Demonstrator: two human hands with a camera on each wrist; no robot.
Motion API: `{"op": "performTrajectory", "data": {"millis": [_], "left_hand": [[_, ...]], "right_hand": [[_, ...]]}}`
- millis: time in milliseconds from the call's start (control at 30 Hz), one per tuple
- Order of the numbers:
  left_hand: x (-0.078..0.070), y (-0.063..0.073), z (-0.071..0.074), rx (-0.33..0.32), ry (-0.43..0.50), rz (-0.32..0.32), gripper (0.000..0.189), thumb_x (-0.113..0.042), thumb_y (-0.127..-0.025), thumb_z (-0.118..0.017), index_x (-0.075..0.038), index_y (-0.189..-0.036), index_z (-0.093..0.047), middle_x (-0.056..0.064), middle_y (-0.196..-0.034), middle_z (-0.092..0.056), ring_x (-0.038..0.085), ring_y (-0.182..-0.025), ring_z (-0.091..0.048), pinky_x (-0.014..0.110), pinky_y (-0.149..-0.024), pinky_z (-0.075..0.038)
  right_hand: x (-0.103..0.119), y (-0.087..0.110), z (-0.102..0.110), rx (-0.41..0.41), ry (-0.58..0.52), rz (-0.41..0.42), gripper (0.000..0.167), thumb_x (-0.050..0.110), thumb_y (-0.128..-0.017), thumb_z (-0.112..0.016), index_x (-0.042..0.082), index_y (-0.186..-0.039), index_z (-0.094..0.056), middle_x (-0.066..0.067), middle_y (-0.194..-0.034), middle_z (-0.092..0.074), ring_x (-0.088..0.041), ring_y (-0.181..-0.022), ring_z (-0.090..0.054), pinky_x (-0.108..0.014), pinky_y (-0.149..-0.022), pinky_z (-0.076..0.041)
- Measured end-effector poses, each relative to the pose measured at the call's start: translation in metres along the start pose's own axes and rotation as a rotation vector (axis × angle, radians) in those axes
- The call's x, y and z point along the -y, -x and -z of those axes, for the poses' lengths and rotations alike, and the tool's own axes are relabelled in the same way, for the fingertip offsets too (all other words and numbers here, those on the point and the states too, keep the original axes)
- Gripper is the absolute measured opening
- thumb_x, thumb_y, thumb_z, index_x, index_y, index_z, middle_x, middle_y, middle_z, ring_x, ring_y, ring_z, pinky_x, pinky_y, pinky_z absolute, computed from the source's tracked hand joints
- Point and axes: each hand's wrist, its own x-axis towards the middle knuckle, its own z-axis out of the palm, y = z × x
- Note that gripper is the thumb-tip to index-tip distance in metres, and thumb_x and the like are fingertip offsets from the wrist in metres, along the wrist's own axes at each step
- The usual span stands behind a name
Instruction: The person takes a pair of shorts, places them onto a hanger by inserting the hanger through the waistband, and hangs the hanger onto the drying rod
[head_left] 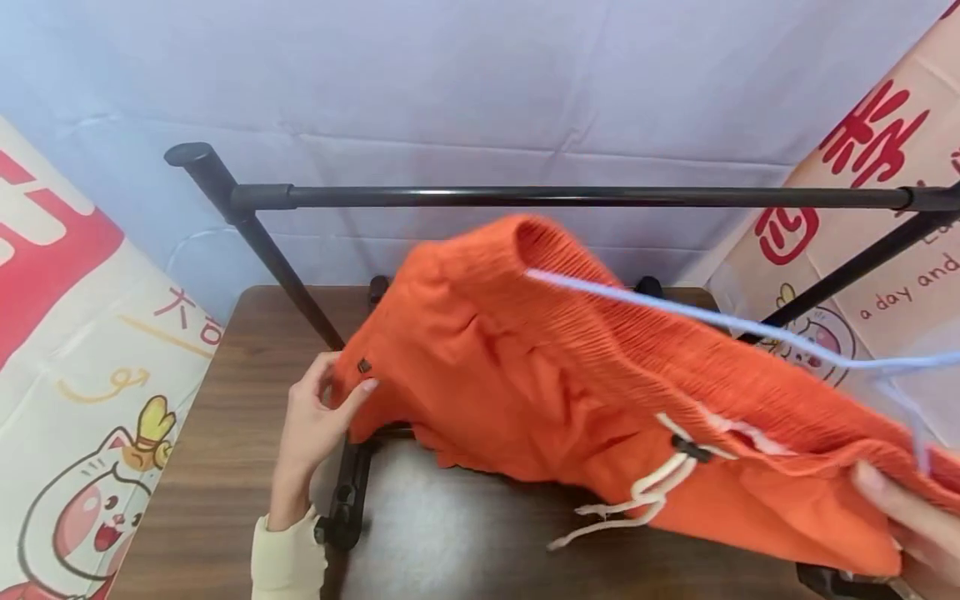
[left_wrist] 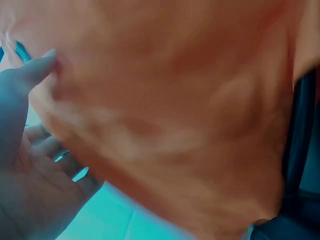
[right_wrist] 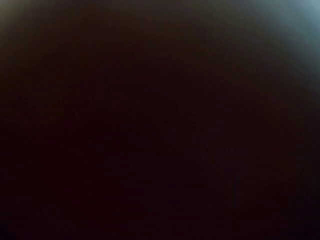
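Orange shorts (head_left: 495, 367) with a ribbed elastic waistband stretch between my two hands in the head view. A cream drawstring (head_left: 652, 492) with a dark toggle hangs from the front. My left hand (head_left: 318, 421) pinches the shorts near a small dark tag, thumb in front and fingers behind; the left wrist view shows this thumb (left_wrist: 35, 72) against the fabric. At the right edge, my right hand (head_left: 918, 521) grips the waistband, its thumb over the outside. A light blue hanger (head_left: 697, 312) runs into the waist opening. The right wrist view is almost wholly dark.
A black rack bar (head_left: 570, 197) spans behind the shorts, with slanted posts at both sides. Its feet (head_left: 348, 492) stand on a brown wooden table (head_left: 195, 492). A pale cloth (head_left: 450, 92) hangs behind, and printed panels (head_left: 82, 467) flank the table.
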Motion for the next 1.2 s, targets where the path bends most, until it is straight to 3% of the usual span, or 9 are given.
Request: {"op": "performTrajectory", "data": {"millis": [67, 167, 267, 367, 467, 600, 767, 933, 1200], "left_hand": [[0.000, -0.001, -0.003, 0.021, -0.011, 0.001, 0.035, -0.017, -0.090, -0.085, -0.019, -0.120, -0.068, -0.001, -0.099, -0.074, 0.002, -0.090, -0.066, 0.021, -0.078, -0.051], [0.000, -0.002, -0.006, 0.034, -0.020, 0.005, 0.032, -0.018, -0.092, -0.083, -0.017, -0.119, -0.068, 0.001, -0.097, -0.074, 0.003, -0.091, -0.067, 0.023, -0.079, -0.051], [0.001, -0.003, -0.008, 0.017, -0.036, 0.004, 0.029, -0.019, -0.093, -0.082, -0.014, -0.119, -0.069, 0.000, -0.102, -0.074, 0.005, -0.097, -0.068, 0.019, -0.084, -0.051], [0.000, -0.003, -0.010, -0.068, -0.036, 0.000, 0.023, -0.017, -0.096, -0.079, -0.010, -0.116, -0.071, 0.000, -0.103, -0.073, 0.004, -0.102, -0.067, 0.017, -0.092, -0.050], [-0.003, -0.006, -0.010, -0.216, -0.026, -0.002, 0.014, -0.014, -0.096, -0.078, -0.005, -0.106, -0.072, 0.001, -0.097, -0.071, 0.005, -0.098, -0.065, 0.018, -0.095, -0.049], [-0.007, -0.012, -0.009, -0.371, 0.003, 0.030, 0.020, -0.013, -0.094, -0.080, 0.000, -0.101, -0.066, -0.002, -0.091, -0.060, 0.006, -0.091, -0.061, 0.018, -0.091, -0.048], [-0.007, -0.021, -0.010, -0.464, 0.063, 0.083, 0.040, -0.017, -0.091, -0.083, 0.001, -0.115, -0.056, -0.004, -0.095, -0.050, 0.013, -0.093, -0.057, 0.022, -0.092, -0.046], [-0.005, -0.035, -0.011, -0.449, 0.188, 0.062, 0.049, -0.014, -0.089, -0.084, -0.006, -0.128, -0.056, -0.005, -0.108, -0.056, 0.013, -0.103, -0.062, 0.024, -0.097, -0.049], [-0.002, -0.056, -0.016, -0.329, 0.360, 0.098, 0.044, -0.013, -0.093, -0.081, -0.010, -0.131, -0.060, 0.002, -0.114, -0.069, 0.015, -0.108, -0.071, 0.020, -0.094, -0.055]], "right_hand": [[0.010, 0.000, -0.028, 0.013, 0.067, -0.057, 0.055, -0.004, -0.109, -0.032, 0.028, -0.124, -0.073, 0.008, -0.107, -0.079, -0.007, -0.088, -0.073, -0.026, -0.067, -0.059], [0.012, -0.006, -0.033, 0.104, 0.136, -0.193, 0.051, 0.003, -0.112, -0.036, 0.036, -0.117, -0.075, 0.008, -0.096, -0.079, -0.012, -0.075, -0.073, -0.033, -0.059, -0.060], [0.009, -0.013, -0.033, 0.174, 0.163, -0.299, 0.047, 0.009, -0.114, -0.037, 0.038, -0.122, -0.073, 0.004, -0.090, -0.077, -0.018, -0.069, -0.072, -0.037, -0.059, -0.060], [0.008, -0.020, -0.042, 0.157, 0.282, -0.404, 0.038, 0.020, -0.115, -0.039, 0.043, -0.122, -0.068, 0.004, -0.086, -0.074, -0.021, -0.070, -0.071, -0.038, -0.063, -0.060], [0.005, -0.027, -0.055, 0.092, 0.396, -0.483, 0.024, 0.033, -0.114, -0.043, 0.040, -0.127, -0.063, 0.006, -0.088, -0.074, -0.022, -0.075, -0.073, -0.037, -0.069, -0.061], [-0.006, -0.034, -0.071, 0.049, 0.435, -0.448, 0.033, 0.037, -0.113, -0.047, 0.028, -0.144, -0.051, 0.007, -0.103, -0.078, -0.022, -0.092, -0.076, -0.036, -0.080, -0.062], [-0.016, -0.039, -0.085, 0.002, 0.474, -0.403, 0.043, 0.041, -0.111, -0.049, 0.024, -0.151, -0.049, 0.013, -0.111, -0.076, -0.016, -0.095, -0.074, -0.031, -0.081, -0.060], [-0.023, -0.040, -0.091, 0.000, 0.501, -0.398, 0.047, 0.042, -0.111, -0.049, 0.013, -0.147, -0.051, 0.013, -0.105, -0.075, -0.014, -0.091, -0.073, -0.030, -0.078, -0.060], [-0.022, -0.036, -0.092, -0.047, 0.480, -0.454, 0.041, 0.047, -0.109, -0.053, 0.018, -0.137, -0.057, 0.010, -0.099, -0.074, -0.013, -0.089, -0.072, -0.031, -0.079, -0.059]]}}
